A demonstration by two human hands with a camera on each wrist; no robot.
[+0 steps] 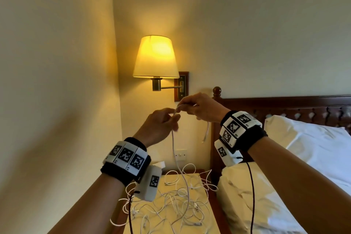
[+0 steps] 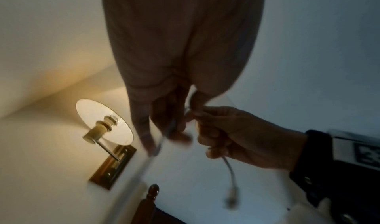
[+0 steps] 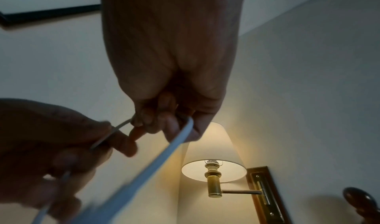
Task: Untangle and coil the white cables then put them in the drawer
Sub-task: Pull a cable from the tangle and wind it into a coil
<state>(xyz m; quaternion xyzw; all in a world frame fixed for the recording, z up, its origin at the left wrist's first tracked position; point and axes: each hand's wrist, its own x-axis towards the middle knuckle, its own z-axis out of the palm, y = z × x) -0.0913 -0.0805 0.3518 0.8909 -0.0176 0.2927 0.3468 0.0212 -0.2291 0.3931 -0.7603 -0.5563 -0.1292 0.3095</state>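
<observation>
No brand names or words can be read anywhere — only black-and-white square code patterns on the white blocks of the two black wrist bands [image 1: 126, 157].

Both hands are raised in front of the cream wall. The left hand [image 1: 161, 125] has its fingers curled around one thin white cable [image 1: 175, 157], pinching it near the top. The right hand [image 1: 201, 109], at about 2 o'clock from the left hand and nearly touching it, also pinches this cable with curled fingers. A short piece with a small plug end [image 1: 204, 138] hangs down below the right hand. From the left hand the cable drops straight down to the messy pile of thin white cables [image 1: 176, 201] at 6 o'clock.

That pile lies loose and still tangled on the top of a small wooden bedside table [image 1: 195, 220] lit yellow by the lamp. Some loops hang over its left edge.

At 12 o'clock above the hands, a glowing wall lamp with a cream cloth shade [image 1: 155, 57] sticks out on a brass arm from a dark wood plate. A white wall switch [image 1: 180, 155] sits low on the wall behind the table. At 3 o'clock is a bed with a dark carved wooden headboard [image 1: 284, 104], a white pillow [image 1: 307, 138] and white sheets. The drawer cannot be seen in any view.
</observation>
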